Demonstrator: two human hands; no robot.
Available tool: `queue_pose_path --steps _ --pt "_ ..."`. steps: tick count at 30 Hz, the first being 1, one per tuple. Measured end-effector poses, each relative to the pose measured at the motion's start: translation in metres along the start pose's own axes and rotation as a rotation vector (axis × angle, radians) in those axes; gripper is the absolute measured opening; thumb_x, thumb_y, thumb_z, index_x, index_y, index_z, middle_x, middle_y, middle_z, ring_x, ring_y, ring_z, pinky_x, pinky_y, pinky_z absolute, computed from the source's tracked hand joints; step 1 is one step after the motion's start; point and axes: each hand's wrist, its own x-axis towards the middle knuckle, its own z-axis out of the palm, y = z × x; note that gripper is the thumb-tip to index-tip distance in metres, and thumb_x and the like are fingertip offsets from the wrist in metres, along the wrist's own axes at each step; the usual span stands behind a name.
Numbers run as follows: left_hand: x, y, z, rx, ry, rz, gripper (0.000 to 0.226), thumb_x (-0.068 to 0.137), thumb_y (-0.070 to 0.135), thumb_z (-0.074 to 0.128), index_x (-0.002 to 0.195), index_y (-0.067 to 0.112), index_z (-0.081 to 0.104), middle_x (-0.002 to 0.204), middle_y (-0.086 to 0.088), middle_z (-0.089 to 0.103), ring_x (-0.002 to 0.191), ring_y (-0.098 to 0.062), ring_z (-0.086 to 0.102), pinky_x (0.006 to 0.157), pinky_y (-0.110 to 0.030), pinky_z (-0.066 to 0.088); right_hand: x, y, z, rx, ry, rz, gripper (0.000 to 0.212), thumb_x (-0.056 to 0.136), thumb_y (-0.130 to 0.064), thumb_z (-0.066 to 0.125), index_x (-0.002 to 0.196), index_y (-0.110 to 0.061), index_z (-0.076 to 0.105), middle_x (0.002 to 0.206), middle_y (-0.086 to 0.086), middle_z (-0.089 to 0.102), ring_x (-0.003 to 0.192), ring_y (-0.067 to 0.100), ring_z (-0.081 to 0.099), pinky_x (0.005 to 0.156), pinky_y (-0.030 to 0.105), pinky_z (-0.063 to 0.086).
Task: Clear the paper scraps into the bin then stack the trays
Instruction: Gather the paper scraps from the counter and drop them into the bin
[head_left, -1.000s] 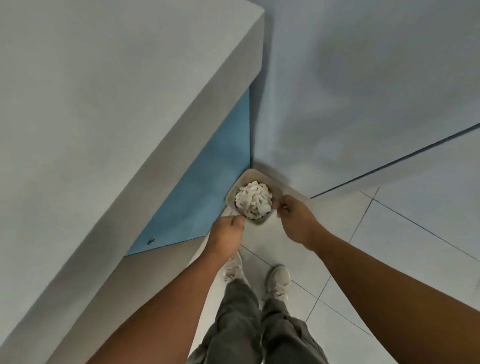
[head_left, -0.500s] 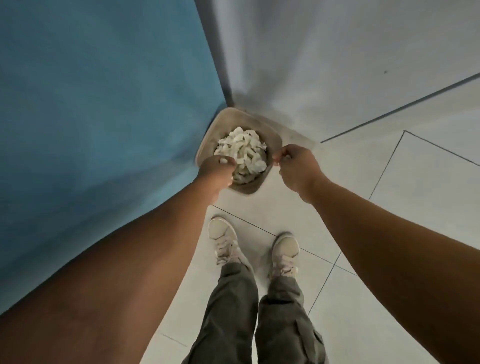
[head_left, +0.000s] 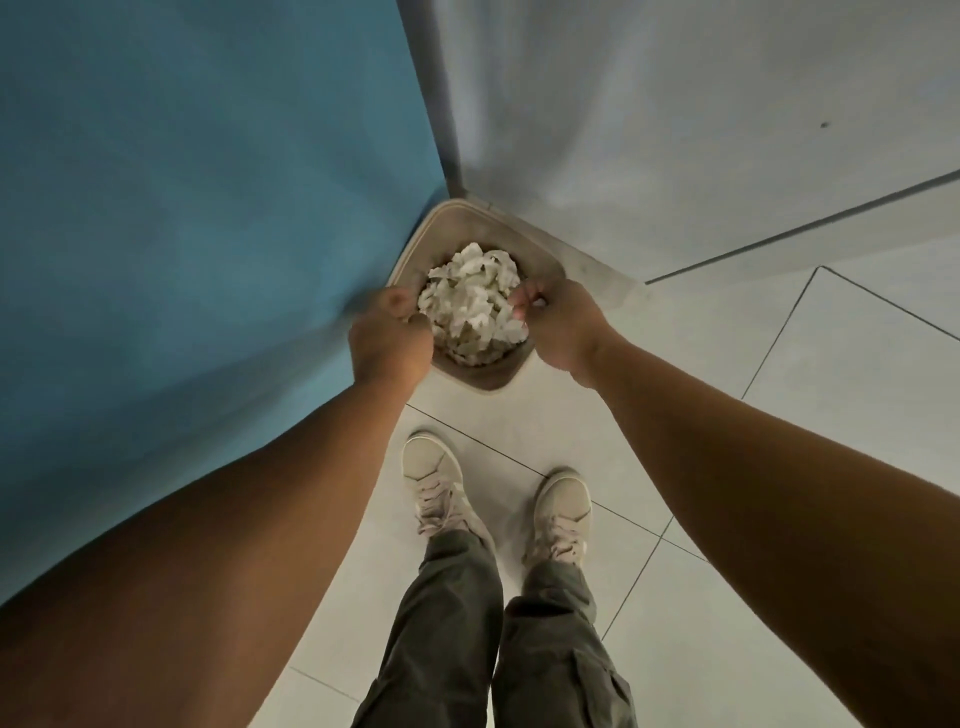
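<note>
Bin (head_left: 483, 376) rim gripped by left hand (head_left: 389, 338) and right hand (head_left: 560, 327), paper scraps (head_left: 472, 306) between.

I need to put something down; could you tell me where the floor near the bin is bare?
Bare tiles right of the bin, between grey wall and right forearm. Crowded: the bin's corner, left hand and right hand at its rim, shoes below.

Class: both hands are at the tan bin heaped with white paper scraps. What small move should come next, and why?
Probably open the fingers over the heap. The left hand and right hand are curled at the tan rounded-square bin, the right one's fingertips among the white paper scraps; anything held would drop inside. What they hold is unclear.
</note>
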Motion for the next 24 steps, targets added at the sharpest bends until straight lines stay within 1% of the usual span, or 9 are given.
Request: queue_pose_path --steps 2,4,5,8,12,14,16,19,24 --pt "0.0 -0.007 -0.006 0.015 0.006 -0.001 0.029 0.087 0.011 0.056 0.111 0.025 0.064 0.104 0.005 0.067 0.096 -0.019 0.066 0.079 -0.028 0.052 0.012 -0.008 0.009 -0.096 -0.054 -0.048 0.035 0.088 0.005 0.041 0.095 -0.018 0.067 0.105 0.001 0.066 0.098 0.018 0.061 0.073 0.016 0.048" --pt "-0.001 -0.014 -0.01 0.015 0.005 0.035 0.028 0.088 0.012 0.058 0.114 0.021 0.065 0.109 0.005 0.067 0.097 -0.016 0.064 0.084 -0.026 0.05 0.022 -0.011 0.015 -0.185 -0.081 -0.076 0.04 0.087 0.006 0.043 0.11 -0.017 0.067 0.115 0.0 0.065 0.108 0.018 0.059 0.091 0.023 0.049" --pt "-0.004 -0.017 -0.012 0.032 -0.004 0.063 0.028 0.089 0.012 0.058 0.116 0.019 0.065 0.11 0.005 0.066 0.097 -0.014 0.063 0.084 -0.023 0.046 0.025 -0.011 0.016 -0.217 -0.088 -0.085 0.041 0.087 0.003 0.046 0.116 -0.019 0.066 0.12 0.001 0.063 0.112 0.019 0.058 0.095 0.026 0.047" --pt "-0.014 -0.018 -0.017 0.059 -0.041 0.131 0.029 0.09 0.011 0.06 0.118 0.016 0.064 0.113 0.001 0.068 0.1 -0.014 0.062 0.085 -0.018 0.041 0.021 -0.014 0.012 -0.306 -0.093 -0.096 0.047 0.087 -0.004 0.053 0.129 -0.024 0.058 0.131 0.004 0.058 0.113 0.024 0.058 0.09 0.025 0.046" --pt "-0.036 0.001 -0.031 0.087 -0.081 0.168 0.031 0.09 0.011 0.06 0.12 0.017 0.064 0.118 0.0 0.068 0.107 -0.016 0.063 0.086 -0.018 0.04 -0.004 -0.023 -0.006 -0.378 -0.041 -0.087 0.05 0.085 -0.005 0.05 0.128 -0.03 0.058 0.131 0.005 0.059 0.113 0.026 0.058 0.086 0.025 0.047" --pt "-0.052 0.02 -0.042 0.094 -0.085 0.208 0.031 0.09 0.012 0.06 0.12 0.017 0.065 0.12 -0.001 0.068 0.11 -0.017 0.063 0.088 -0.019 0.042 -0.026 -0.032 -0.018 -0.369 -0.013 -0.082 0.048 0.084 -0.007 0.05 0.124 -0.032 0.06 0.128 0.003 0.061 0.114 0.026 0.059 0.09 0.028 0.049" --pt "-0.071 0.043 -0.056 0.095 -0.074 0.261 0.03 0.09 0.013 0.06 0.119 0.017 0.065 0.12 -0.002 0.068 0.111 -0.02 0.063 0.091 -0.022 0.046 -0.055 -0.047 -0.031 -0.355 0.017 -0.105 0.044 0.086 -0.012 0.053 0.124 -0.031 0.06 0.131 0.001 0.06 0.119 0.024 0.056 0.096 0.027 0.045" --pt "-0.108 0.081 -0.086 0.097 -0.05 0.329 0.032 0.09 0.013 0.058 0.121 0.017 0.064 0.12 -0.002 0.067 0.11 -0.02 0.062 0.094 -0.025 0.045 -0.109 -0.079 -0.05 -0.345 0.063 -0.178 0.038 0.09 -0.016 0.056 0.126 -0.027 0.058 0.132 0.001 0.06 0.119 0.023 0.055 0.098 0.025 0.041" --pt "-0.19 0.143 -0.154 0.11 0.073 0.455 0.03 0.091 0.018 0.062 0.121 0.021 0.064 0.123 0.0 0.066 0.114 -0.019 0.06 0.098 -0.024 0.042 -0.207 -0.154 -0.083 -0.318 0.11 -0.392 0.037 0.09 -0.015 0.058 0.127 -0.02 0.059 0.129 0.001 0.061 0.118 0.02 0.056 0.1 0.024 0.039"
